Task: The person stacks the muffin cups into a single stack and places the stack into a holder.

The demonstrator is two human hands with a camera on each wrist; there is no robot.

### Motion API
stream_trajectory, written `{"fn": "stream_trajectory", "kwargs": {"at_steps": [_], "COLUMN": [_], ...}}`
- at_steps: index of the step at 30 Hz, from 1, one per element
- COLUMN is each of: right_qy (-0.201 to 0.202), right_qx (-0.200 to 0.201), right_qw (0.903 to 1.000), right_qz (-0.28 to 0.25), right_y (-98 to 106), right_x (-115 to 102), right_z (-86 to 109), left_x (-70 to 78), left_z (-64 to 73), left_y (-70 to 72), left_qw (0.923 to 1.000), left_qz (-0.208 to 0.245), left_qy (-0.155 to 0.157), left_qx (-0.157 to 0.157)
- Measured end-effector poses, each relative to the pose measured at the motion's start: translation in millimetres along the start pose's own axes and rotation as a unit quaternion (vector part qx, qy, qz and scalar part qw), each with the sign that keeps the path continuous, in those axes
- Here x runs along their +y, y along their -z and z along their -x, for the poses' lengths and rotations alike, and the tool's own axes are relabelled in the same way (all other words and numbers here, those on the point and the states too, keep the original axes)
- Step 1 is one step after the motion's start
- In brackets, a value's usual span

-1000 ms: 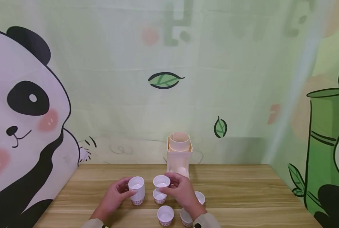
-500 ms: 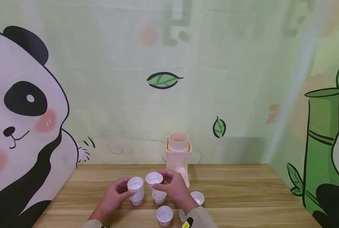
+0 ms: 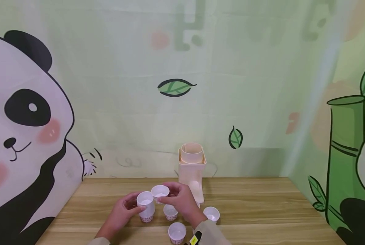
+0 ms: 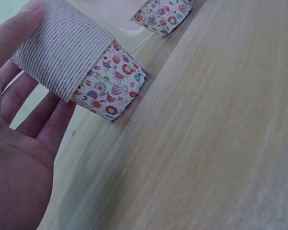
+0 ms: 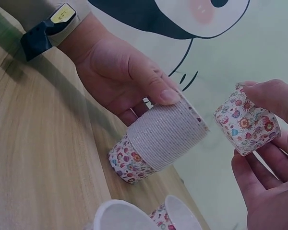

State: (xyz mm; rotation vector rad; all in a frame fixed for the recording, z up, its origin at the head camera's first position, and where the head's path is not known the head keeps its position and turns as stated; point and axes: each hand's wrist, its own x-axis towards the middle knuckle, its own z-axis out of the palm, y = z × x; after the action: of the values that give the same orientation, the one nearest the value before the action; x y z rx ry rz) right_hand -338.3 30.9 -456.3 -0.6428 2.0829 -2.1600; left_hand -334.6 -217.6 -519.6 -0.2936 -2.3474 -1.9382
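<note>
My left hand (image 3: 122, 211) grips an upright stack of nested paper cups (image 3: 146, 211), thumb on the near side and fingers behind. In the left wrist view the stack shows many close-packed white rims over one flowered base (image 4: 110, 81), which stands at the tabletop. My right hand (image 3: 184, 200) pinches a single small paper cup (image 3: 160, 190) between thumb and fingers, its mouth upward. This cup is raised beside the stack's top and overlaps its rim in the head view. The right wrist view shows the flowered side of the held cup (image 5: 247, 122), tilted and a little apart from the stack.
Loose paper cups stand on the wooden table (image 3: 247, 200): one cup (image 3: 171, 212) between the hands, another cup (image 3: 177, 233) nearer, and a cup (image 3: 211, 213) right of my right wrist. My right forearm hides more. A pale pink holder (image 3: 191, 173) stands behind, before a panda-print cloth (image 3: 133, 112).
My right hand has carried its cup leftward, from above a standing cup to beside the stack's top. My left hand keeps the stack in about the same place.
</note>
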Motion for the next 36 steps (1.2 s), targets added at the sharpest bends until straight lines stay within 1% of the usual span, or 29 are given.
{"fn": "stream_trajectory", "kwargs": {"at_steps": [6, 12, 18, 25, 29, 33, 36], "right_qy": [-0.006, -0.003, -0.010, 0.004, 0.012, 0.016, 0.011], "right_qx": [0.004, 0.001, -0.003, -0.009, -0.013, -0.016, -0.014], "right_qw": [0.9999, 0.9999, 0.9999, 0.9997, 0.9997, 0.9997, 0.9996], "right_qz": [0.008, 0.014, 0.013, 0.021, 0.016, 0.014, 0.023], "right_y": [-3.1, -7.8, -12.2, -17.2, -21.2, -25.3, -27.5], "right_x": [0.3, -4.6, -5.9, -3.5, -3.0, -2.1, -0.3], "right_z": [-2.3, -4.1, -7.0, -10.9, -13.4, -15.8, -18.1], "left_x": [-1.4, -0.9, -0.2, 0.0, -1.1, -1.1, -0.6], "left_z": [-1.1, -0.5, 0.3, 0.5, 0.0, -0.4, -0.6], "left_y": [-0.2, -0.2, -0.1, -0.2, -0.5, -0.2, 0.2], "left_qw": [1.0000, 1.0000, 1.0000, 1.0000, 1.0000, 1.0000, 1.0000], "left_qz": [0.005, 0.006, 0.002, 0.005, 0.008, 0.004, 0.002], "left_qy": [0.006, 0.000, 0.000, 0.001, 0.000, -0.002, 0.000], "left_qx": [0.002, -0.001, -0.001, -0.002, 0.000, -0.001, -0.001]}}
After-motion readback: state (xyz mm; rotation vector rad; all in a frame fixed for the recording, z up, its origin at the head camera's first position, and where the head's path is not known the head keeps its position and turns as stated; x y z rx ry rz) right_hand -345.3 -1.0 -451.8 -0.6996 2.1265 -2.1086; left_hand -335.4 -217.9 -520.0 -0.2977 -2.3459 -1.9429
